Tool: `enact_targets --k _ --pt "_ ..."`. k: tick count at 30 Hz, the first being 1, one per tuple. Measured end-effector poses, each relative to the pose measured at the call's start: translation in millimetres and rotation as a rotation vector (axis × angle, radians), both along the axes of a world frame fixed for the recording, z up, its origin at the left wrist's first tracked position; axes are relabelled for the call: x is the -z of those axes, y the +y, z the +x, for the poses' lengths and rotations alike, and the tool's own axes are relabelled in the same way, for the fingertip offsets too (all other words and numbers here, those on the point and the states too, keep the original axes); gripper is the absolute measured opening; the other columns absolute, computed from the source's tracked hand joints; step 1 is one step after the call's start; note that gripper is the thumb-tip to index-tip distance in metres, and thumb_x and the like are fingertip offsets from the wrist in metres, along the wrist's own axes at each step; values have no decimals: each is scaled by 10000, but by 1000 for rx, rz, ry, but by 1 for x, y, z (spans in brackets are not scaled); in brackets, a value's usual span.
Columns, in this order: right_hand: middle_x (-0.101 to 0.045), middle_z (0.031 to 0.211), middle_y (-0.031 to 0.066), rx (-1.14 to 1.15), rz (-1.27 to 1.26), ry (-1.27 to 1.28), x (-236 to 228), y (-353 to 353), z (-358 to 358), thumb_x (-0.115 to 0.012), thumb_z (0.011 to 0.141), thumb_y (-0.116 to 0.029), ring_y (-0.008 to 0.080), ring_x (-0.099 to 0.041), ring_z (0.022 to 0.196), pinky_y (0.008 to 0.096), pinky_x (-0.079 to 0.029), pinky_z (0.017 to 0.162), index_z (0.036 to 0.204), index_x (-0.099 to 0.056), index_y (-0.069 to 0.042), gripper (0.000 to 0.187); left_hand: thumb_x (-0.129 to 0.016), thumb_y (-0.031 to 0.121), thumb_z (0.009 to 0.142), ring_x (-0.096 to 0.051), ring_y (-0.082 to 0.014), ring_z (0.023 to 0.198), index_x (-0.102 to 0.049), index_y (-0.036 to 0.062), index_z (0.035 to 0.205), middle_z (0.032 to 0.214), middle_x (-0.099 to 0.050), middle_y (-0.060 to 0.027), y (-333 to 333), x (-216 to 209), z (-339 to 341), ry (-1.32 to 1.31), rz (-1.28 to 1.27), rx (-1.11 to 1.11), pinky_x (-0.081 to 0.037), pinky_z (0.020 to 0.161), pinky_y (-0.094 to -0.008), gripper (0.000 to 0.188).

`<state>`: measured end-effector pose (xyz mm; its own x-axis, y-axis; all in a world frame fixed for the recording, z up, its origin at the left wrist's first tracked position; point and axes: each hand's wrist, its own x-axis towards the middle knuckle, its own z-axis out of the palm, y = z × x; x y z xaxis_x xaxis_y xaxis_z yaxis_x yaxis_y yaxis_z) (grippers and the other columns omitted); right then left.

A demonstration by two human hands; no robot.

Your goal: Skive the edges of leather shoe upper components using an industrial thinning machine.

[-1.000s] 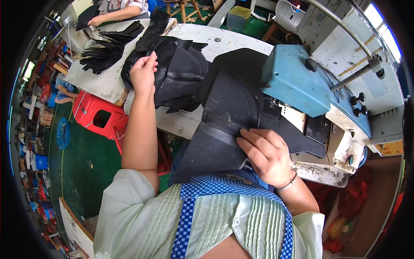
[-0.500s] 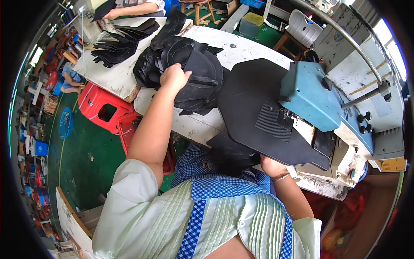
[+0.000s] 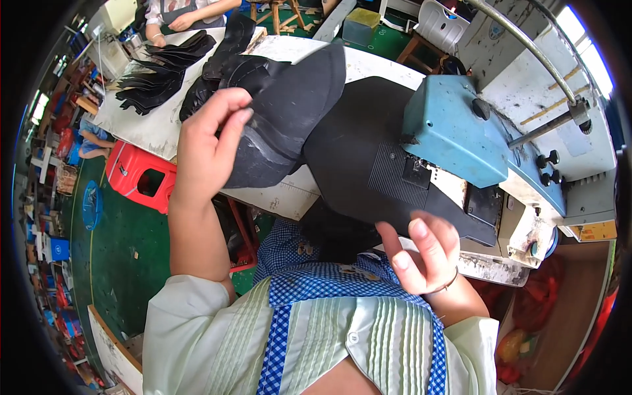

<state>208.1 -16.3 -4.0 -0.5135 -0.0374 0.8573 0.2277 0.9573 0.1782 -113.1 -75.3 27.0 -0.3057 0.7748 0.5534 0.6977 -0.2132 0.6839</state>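
My left hand (image 3: 207,148) pinches the edge of a flat black cut piece (image 3: 303,89), like leather or shoe-upper material, raised in front of a pile of similar black pieces (image 3: 230,69). The raised piece hides much of that pile. My right hand (image 3: 424,260) is off the near edge of a black machine plate (image 3: 349,145), its fingers apart and holding nothing. Over the plate's right part stands the blue head of a machine (image 3: 451,128), with a ribbed pad (image 3: 398,178) beside it. More black material (image 3: 336,227) hangs at my lap, under the plate.
At the far left, another row of black pieces (image 3: 155,76) fans out on a white table (image 3: 125,122). A co-worker's hands (image 3: 174,26) are behind it. Red stools (image 3: 135,174) stand left of my table. A curved metal pipe (image 3: 526,43) arches above the machine at right.
My left hand has lifted a black piece from the pile and drawn it nearer. My right hand has come up from under the plate's edge, fingers spread. The view has shifted slightly.
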Motion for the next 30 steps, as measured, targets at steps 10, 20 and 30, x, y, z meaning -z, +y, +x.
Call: enact_targets --k 10,20,30 --pt "-597 1429 113 256 25 -28 -12 19 -28 -651 806 -80 197 -617 913 272 -461 693 1399 -598 -280 628 -639 -103 901 -669 -162 791 -655 -47 1069 946 -706 -121 -22 -10 48 68 137 309 -519 740 -252 178" --pt "-677 1166 189 51 -263 -365 -14 5 1 -596 707 -153 263 -656 944 326 -549 769 1175 -682 66 524 -597 76 1019 -546 -25 759 -517 7 1341 886 -632 3 -17 26 71 -1021 -240 525 -429 695 -173 338" --pt "-622 1308 208 245 -456 -486 -17 17 19 -596 774 -139 335 -606 1098 428 -536 916 1168 -668 -39 412 -777 161 836 -629 -312 1032 -649 57 1292 1404 -521 -178 14 -1 105 283 -220 530 -518 914 -402 485"
